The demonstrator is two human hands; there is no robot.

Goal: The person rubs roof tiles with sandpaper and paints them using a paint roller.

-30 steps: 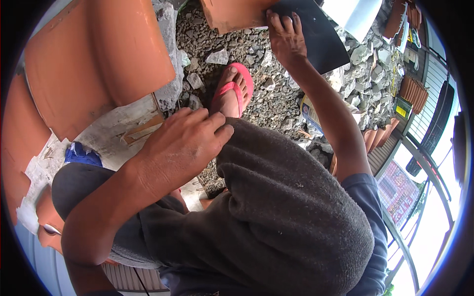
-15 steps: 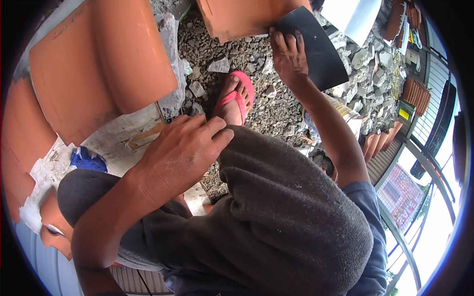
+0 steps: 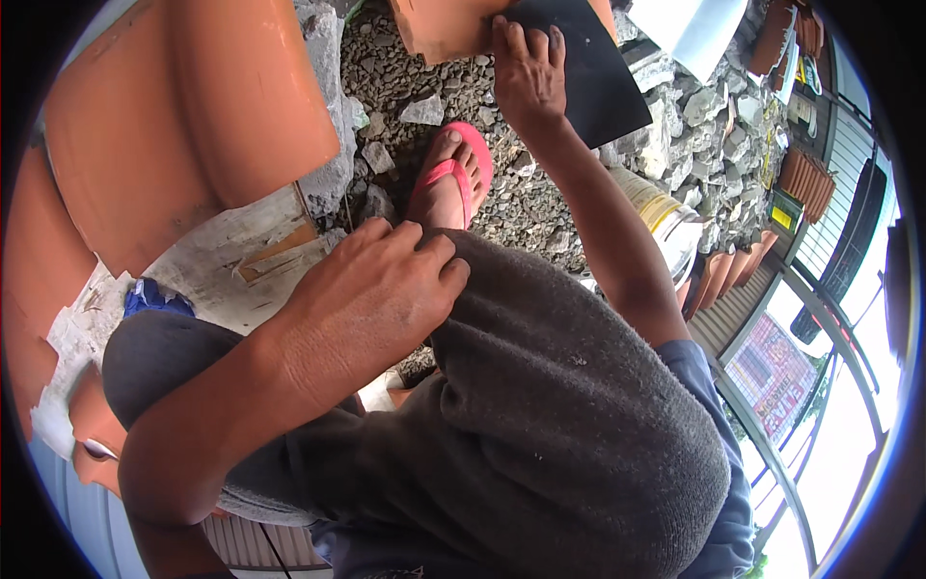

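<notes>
At the top, my right hand grips the left edge of a thin, dark, bendable sheet. The sheet overlaps an orange roof tile, and my fingertips reach that tile's surface. My left hand rests on my raised knee in dark grey trousers. Its fingers are curled in and no object shows in them; the palm side is hidden. Beyond the knee, my foot in a pink flip-flop stands on gravel.
Large orange roof tiles lie at the left, beside a concrete block. A blue crumpled item lies near my other knee. A whitish bucket stands behind my right forearm, near broken rubble. A white curved piece lies top right.
My right hand and the dark sheet have shifted up and left over the tile. More of the bucket shows behind my forearm. My left hand stays on the knee.
</notes>
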